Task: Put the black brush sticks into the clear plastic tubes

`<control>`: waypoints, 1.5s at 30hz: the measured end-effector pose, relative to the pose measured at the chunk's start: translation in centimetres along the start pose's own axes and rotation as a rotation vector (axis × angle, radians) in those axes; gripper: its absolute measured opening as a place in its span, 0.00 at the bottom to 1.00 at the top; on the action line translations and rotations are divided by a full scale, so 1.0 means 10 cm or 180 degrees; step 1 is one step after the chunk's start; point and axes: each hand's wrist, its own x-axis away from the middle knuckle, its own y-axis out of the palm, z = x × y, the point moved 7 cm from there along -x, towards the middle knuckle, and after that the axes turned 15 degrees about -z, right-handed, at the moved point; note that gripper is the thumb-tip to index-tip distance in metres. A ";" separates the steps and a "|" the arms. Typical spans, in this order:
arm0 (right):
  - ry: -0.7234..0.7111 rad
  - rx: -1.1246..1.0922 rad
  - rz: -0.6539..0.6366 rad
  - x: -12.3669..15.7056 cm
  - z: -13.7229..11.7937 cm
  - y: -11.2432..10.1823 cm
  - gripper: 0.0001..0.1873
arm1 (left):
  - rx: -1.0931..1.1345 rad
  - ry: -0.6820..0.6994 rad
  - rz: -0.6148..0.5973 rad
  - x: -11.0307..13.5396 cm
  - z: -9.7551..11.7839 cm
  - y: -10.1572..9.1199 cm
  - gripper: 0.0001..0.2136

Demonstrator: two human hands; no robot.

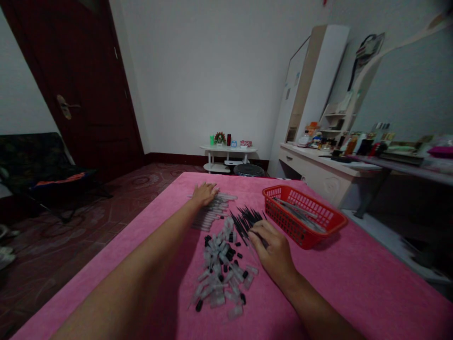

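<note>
My left hand (205, 193) lies with its fingers stretched out over the far end of a row of clear, slim tubes (212, 210) on the pink cloth. To the right, my right hand (272, 243) is curled with thumb and fingers together, right beside a bundle of thin, black, pointed sticks (246, 218). What its fingertips pinch is too small and too hidden to make out. Between my forearms is a loose pile of clear, cap-like pieces (212, 283), mixed with small black plugs (230, 255).
A red plastic basket (304, 236) holding long, pale, slim pieces (300, 215) stands right of my right hand. The pink cloth (354, 283) covers the table. Beyond its far edge is a round dark stool (248, 170). A dressing table (311, 165) stands at the right.
</note>
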 end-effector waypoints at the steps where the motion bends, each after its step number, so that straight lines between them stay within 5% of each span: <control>1: 0.0003 -0.0027 -0.0020 0.00 0.01 0.01 0.08 | -0.0017 0.0029 -0.0094 -0.06 0.00 0.01 0.25; 7: -0.0003 -0.0197 -0.0101 -0.02 0.02 0.07 0.07 | -0.0130 0.0266 -0.0522 -0.26 0.04 0.13 0.25; 12: -0.0046 -0.0326 -0.0230 -0.03 0.00 0.11 0.07 | -0.0237 0.0142 -0.0457 -0.26 -0.05 0.16 0.25; 21: -0.0109 -0.0328 -0.0366 -0.02 -0.05 0.12 0.07 | -0.0379 -0.0568 -0.0250 0.07 -0.12 0.11 0.27; 29: -0.0145 -0.0154 -0.0391 -0.01 -0.04 0.11 0.07 | -0.0421 -0.0784 -0.0282 0.40 -0.10 0.09 0.27; 45: -0.0193 -0.0250 -0.0426 -0.03 -0.07 0.12 0.08 | 0.0243 -0.0090 -0.0587 0.42 -0.07 0.17 0.32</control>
